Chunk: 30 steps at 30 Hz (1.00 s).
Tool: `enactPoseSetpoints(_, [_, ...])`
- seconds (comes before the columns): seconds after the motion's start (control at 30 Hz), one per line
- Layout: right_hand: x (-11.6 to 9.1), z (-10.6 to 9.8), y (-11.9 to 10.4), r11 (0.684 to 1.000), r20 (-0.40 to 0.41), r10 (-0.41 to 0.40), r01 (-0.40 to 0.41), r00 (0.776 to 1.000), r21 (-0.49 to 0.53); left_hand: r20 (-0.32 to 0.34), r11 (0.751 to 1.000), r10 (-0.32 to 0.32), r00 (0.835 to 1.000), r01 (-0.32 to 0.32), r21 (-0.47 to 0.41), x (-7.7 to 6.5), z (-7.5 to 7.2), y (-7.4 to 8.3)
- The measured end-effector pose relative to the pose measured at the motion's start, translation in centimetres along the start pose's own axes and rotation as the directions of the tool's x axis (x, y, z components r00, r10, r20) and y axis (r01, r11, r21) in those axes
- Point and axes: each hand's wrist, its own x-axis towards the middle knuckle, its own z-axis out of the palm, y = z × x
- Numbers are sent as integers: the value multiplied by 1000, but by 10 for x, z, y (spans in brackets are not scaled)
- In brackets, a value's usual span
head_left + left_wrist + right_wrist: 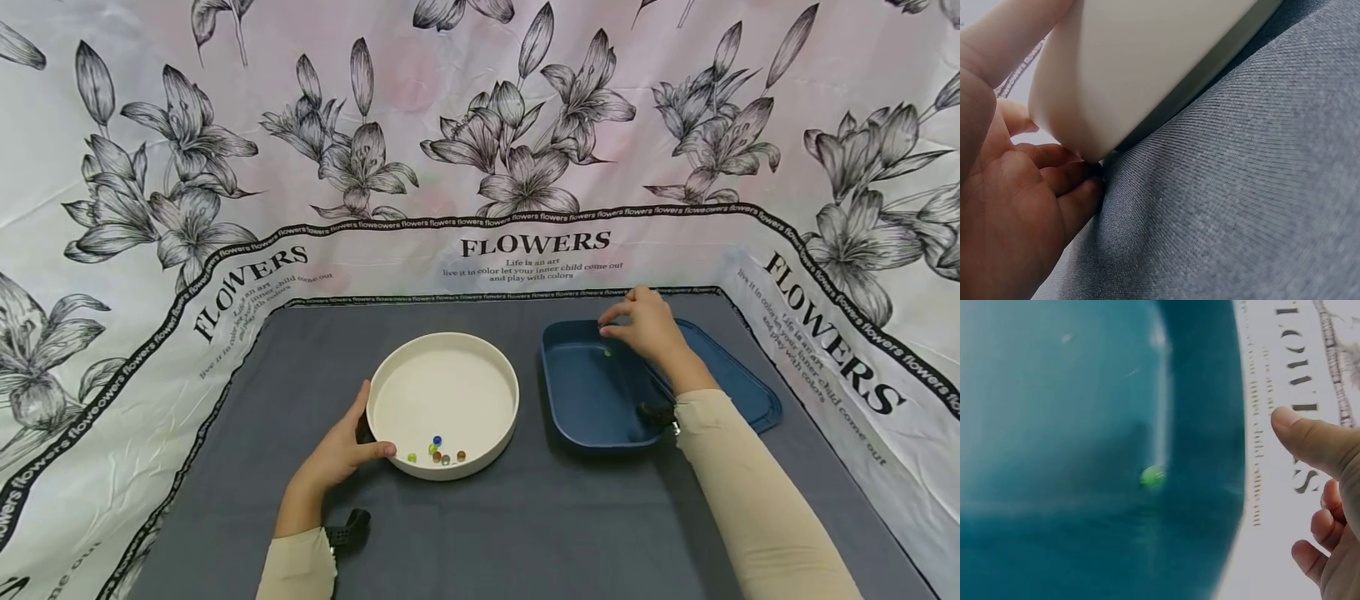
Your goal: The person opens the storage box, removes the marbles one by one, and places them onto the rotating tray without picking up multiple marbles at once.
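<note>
A round cream tray [450,383] with a low wall lies on the grey cloth, several small marbles [437,457] gathered near its front edge. My left hand [341,446] grips the tray's left side, thumb over the rim; in the left wrist view the fingers curl against the outer wall near the base [1088,140]. Over the far right corner of a blue rectangular container [592,408] hovers my right hand [648,325]. Its thumb and fingers are apart and hold nothing in the right wrist view. One green marble [1152,476] lies inside the container's corner.
A flat blue lid-like piece [731,375] lies to the right of the container, partly behind the right forearm. Flower-printed fabric [525,150] rises at the back and sides. The grey cloth [450,542] extends in front of the tray and container.
</note>
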Motion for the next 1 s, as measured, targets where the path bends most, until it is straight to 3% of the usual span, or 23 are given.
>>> enactPoseSetpoints(0.23, [-4, -14, -25, 994, 65, 75, -79, 995, 70, 13, 1000, -5, 1000, 5, 1, 1, -2, 0])
enactPoseSetpoints(0.37, [-5, -14, -39, 994, 68, 65, -71, 996, 82, 3, 1000, -18, 1000, 18, 9, 1, -1, 1])
enactPoseSetpoints(0.63, [-6, -5, -61, 991, 125, 50, -64, 991, 115, 4, 1000, -22, 1000, 22, 14, 2, 0, 5])
enactPoseSetpoints(1.0, [-2, 15, -86, 992, 116, -2, -12, 993, 127, -3, 1000, -22, 1000, 22, 11, 2, -1, 0])
